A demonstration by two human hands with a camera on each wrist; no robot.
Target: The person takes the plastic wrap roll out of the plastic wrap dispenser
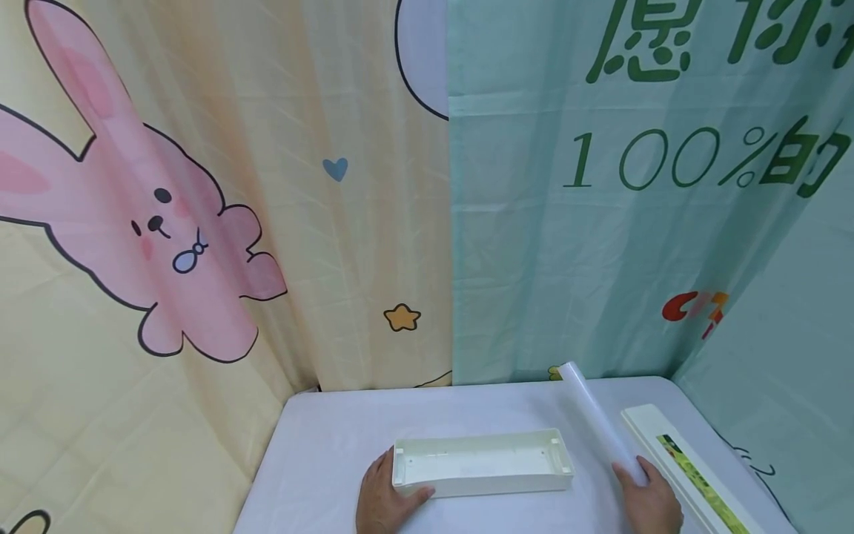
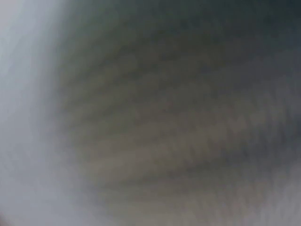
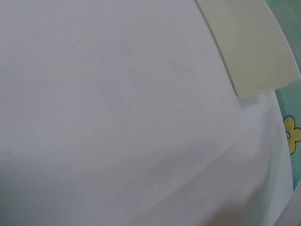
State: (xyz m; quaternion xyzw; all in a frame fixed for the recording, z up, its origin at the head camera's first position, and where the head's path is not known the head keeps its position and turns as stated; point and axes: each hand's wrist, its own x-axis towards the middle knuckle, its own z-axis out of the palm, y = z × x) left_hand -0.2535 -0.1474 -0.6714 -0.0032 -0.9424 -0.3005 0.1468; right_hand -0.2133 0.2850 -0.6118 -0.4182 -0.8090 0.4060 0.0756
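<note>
A white open-topped rectangular box [image 1: 483, 486] lies on the table in the head view, its long side facing me. My left hand [image 1: 385, 495] grips its left end, thumb at the front wall and fingers at the end wall. To the right, my right hand [image 1: 650, 498] holds the near end of a whitish roll of film [image 1: 597, 415], which slants up and away to the left. Beside that hand lies a long white lid [image 1: 643, 423] with a green and yellow label. The left wrist view is too blurred to tell anything apart.
White cloth covers the table [image 1: 320, 445]. A printed curtain [image 1: 360, 222] hangs behind it, with a green one [image 1: 520, 259] at the right. In the right wrist view, a flat cream-white piece [image 3: 256, 52] lies near the table's edge.
</note>
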